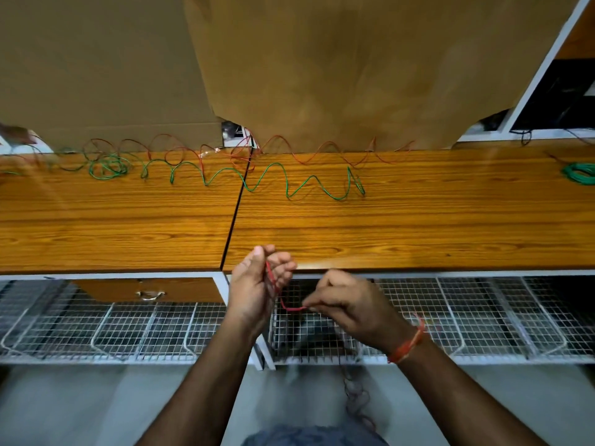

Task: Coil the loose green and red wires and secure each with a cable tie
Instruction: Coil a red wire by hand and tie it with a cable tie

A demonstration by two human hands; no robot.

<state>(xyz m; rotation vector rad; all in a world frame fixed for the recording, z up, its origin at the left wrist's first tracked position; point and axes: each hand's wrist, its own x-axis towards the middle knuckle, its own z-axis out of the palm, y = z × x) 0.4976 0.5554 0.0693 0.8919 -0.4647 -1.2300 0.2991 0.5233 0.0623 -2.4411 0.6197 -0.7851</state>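
My left hand grips a short stretch of red wire just off the table's front edge, fingers curled round it. My right hand pinches the same red wire at its lower bend; a blurred length hangs down below it toward the floor. A loose green wire zigzags across the wooden table, with more tangled loops at its left end. A thin red wire snakes along the table's back edge. A coiled green wire lies at the far right.
Brown cardboard sheets stand behind the table. White wire-mesh baskets hang under the table front, beside a drawer with a metal handle. A seam splits the two tabletops. A white shelf frame stands at the right.
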